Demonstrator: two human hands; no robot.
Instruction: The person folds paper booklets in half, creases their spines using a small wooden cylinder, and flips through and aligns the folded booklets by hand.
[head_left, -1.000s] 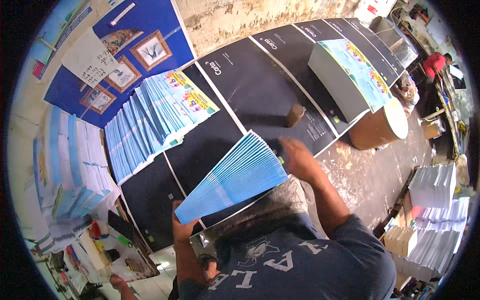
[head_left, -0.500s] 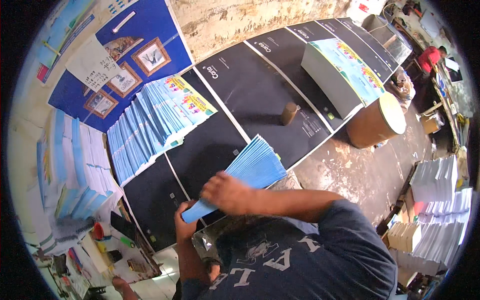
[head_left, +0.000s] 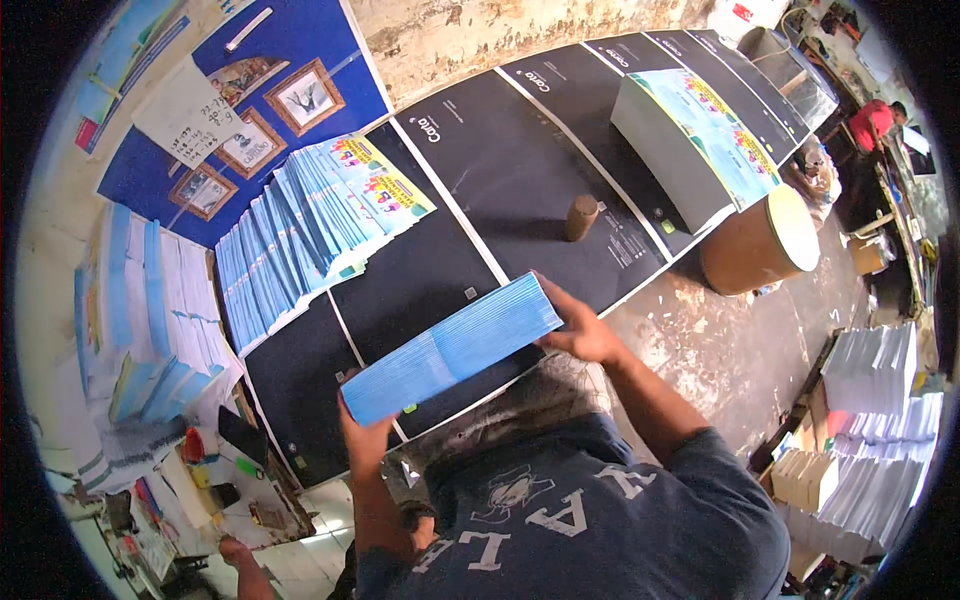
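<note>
A thick stack of blue booklets [head_left: 450, 345] stands squared up on the black tabletop [head_left: 400, 285], its blue edges facing up. My left hand [head_left: 366, 430] grips its near left end. At the far right end my right hand [head_left: 582, 325] is closed around the corner, thumb on the near side. Some of the fingers are hidden behind the stack. Left of it, fanned rows of blue booklets [head_left: 310, 225] with colourful covers lie on the table. Beyond my right hand a short brown cylinder [head_left: 580, 218] stands upright.
A tall pile of colourful printed sheets [head_left: 690, 140] sits at the far right of the table, beside a brown drum [head_left: 760, 240] with a pale top. More paper stacks stand left [head_left: 150, 320] and right [head_left: 870, 440]. A person in red [head_left: 872, 122] is in the background.
The booklets were fanned out, with my right hand lying across them. They are now squared into an even block, and my right hand has moved to their far right end.
</note>
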